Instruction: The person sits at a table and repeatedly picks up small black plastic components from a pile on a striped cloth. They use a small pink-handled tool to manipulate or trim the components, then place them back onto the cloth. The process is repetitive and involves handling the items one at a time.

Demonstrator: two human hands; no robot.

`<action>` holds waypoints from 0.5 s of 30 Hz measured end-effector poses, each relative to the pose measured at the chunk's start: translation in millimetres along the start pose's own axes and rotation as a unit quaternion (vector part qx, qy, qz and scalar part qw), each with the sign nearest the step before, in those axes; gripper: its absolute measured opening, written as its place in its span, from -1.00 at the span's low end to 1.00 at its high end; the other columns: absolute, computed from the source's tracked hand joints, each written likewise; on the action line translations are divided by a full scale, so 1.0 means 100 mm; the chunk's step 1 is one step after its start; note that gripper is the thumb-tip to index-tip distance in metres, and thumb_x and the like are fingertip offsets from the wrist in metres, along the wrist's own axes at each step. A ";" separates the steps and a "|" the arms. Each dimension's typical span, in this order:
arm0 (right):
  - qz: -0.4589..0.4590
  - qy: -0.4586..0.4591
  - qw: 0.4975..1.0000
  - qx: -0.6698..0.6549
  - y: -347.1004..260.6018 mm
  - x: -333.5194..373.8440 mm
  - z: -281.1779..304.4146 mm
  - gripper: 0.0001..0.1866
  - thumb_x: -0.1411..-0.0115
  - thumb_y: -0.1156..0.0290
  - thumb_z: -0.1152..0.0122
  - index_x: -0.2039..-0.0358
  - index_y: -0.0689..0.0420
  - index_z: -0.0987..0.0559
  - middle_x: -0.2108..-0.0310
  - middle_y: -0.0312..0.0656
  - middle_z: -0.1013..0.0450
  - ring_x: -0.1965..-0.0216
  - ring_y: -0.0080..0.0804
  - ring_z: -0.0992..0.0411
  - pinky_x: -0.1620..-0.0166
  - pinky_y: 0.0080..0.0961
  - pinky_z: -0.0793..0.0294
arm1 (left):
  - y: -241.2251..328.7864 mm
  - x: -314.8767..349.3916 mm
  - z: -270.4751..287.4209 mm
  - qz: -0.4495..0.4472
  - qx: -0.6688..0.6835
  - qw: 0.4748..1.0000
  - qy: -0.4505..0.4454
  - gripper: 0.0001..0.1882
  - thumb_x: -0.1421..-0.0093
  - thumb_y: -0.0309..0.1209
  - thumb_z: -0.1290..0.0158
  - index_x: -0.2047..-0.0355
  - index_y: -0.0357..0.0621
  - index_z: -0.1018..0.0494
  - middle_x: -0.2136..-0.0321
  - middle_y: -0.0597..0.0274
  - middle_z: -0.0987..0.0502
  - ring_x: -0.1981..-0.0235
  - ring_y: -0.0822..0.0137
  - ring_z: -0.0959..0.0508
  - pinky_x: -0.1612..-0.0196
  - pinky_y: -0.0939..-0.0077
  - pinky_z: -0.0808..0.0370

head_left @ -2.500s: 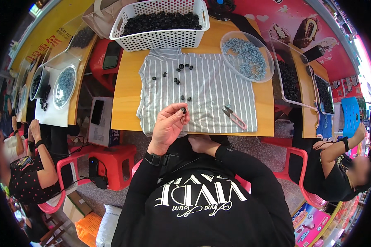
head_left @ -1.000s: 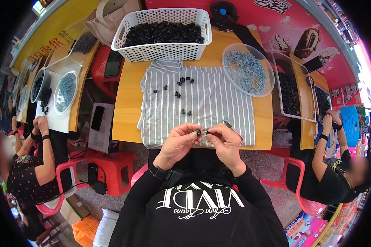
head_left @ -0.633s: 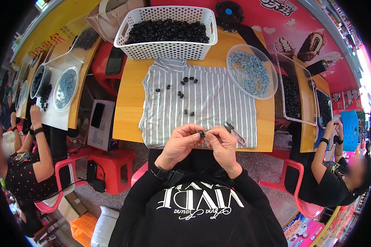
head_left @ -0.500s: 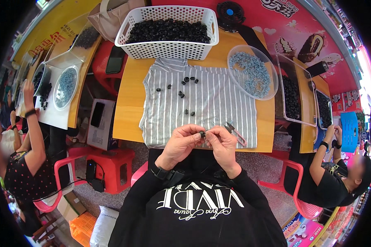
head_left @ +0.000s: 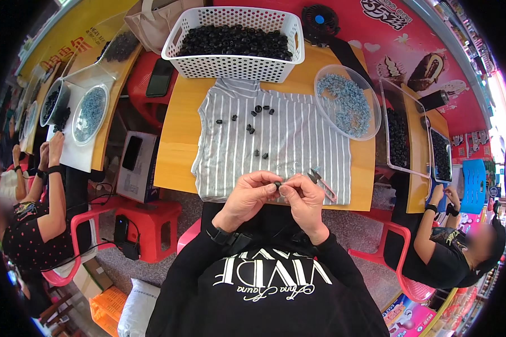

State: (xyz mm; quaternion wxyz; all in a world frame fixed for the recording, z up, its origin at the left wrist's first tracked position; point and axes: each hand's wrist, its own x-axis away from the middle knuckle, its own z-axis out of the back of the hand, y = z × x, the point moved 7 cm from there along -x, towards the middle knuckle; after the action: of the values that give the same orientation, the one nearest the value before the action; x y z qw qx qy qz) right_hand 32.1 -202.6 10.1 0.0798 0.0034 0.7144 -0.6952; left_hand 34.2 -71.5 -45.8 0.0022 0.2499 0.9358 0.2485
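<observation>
My left hand [head_left: 249,197] pinches a small black plastic part [head_left: 277,184] between thumb and fingertips, above the near edge of a grey striped cloth [head_left: 298,129]. Close against it, my right hand [head_left: 305,203] has thumb and forefinger pressed together at the same part; whether a tiny piece sits between them is hidden. Beside the right hand lie small snips [head_left: 322,185] with reddish handles. A few tiny clear pieces [head_left: 296,167] are scattered just beyond the fingers. Several loose black parts [head_left: 251,129] rest farther up the cloth.
A white perforated basket [head_left: 236,68] of black parts stands at the table's [head_left: 174,151] far side. Right of it are a round clear tub [head_left: 375,126] of bluish pieces and a black fan [head_left: 319,22]. People work at side tables; a phone [head_left: 159,77] lies on a red stool at left.
My hands keep nearly the same pinch on the black part. The whole view has shifted slightly. At left, a co-worker's raised hand has come down toward the table.
</observation>
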 end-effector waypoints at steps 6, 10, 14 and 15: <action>0.094 -0.019 0.986 0.135 -0.19 -0.05 -0.03 -0.91 -0.19 0.59 -0.34 0.38 0.27 -0.56 0.53 -0.26 -0.42 0.53 -0.58 -0.35 0.46 -0.61 -0.29 | -0.02 0.00 0.05 -0.015 -0.013 1.000 -0.003 -0.81 -0.29 -0.59 -0.13 0.09 -0.31 -0.56 0.13 0.21 -0.52 0.21 0.39 -0.59 0.14 0.51 -0.57; 0.192 -0.037 0.950 0.242 -0.29 -0.06 -0.07 -0.85 -0.13 0.54 -0.40 0.40 0.27 -0.55 0.57 -0.19 -0.40 0.57 -0.43 -0.37 0.50 -0.52 -0.30 | -0.03 0.00 0.07 -0.018 -0.034 0.999 -0.012 -0.82 -0.29 -0.57 -0.13 0.10 -0.32 -0.55 0.13 0.20 -0.51 0.20 0.37 -0.60 0.13 0.49 -0.59; 0.217 -0.020 0.946 0.240 -0.35 -0.03 -0.09 -0.82 -0.10 0.51 -0.43 0.40 0.26 -0.55 0.55 -0.16 -0.43 0.57 -0.37 -0.40 0.51 -0.49 -0.32 | 0.00 0.01 0.01 -0.015 -0.012 1.000 -0.019 -0.79 -0.30 -0.54 -0.14 0.08 -0.33 -0.54 0.12 0.18 -0.52 0.21 0.37 -0.61 0.17 0.51 -0.59; 0.220 -0.013 0.948 0.230 -0.36 -0.03 -0.09 -0.82 -0.09 0.53 -0.44 0.40 0.26 -0.55 0.56 -0.16 -0.43 0.56 -0.34 -0.42 0.51 -0.48 -0.35 | 0.01 0.02 -0.02 -0.014 -0.001 1.000 -0.021 -0.79 -0.30 -0.54 -0.14 0.07 -0.33 -0.54 0.12 0.18 -0.52 0.21 0.37 -0.61 0.17 0.52 -0.59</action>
State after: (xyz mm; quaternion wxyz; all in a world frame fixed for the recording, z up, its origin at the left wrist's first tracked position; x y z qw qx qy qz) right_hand 29.7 -194.4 46.0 0.2368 0.1699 0.5151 -0.8060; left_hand 32.5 -70.9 -42.9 0.0251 0.2422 0.9387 0.2441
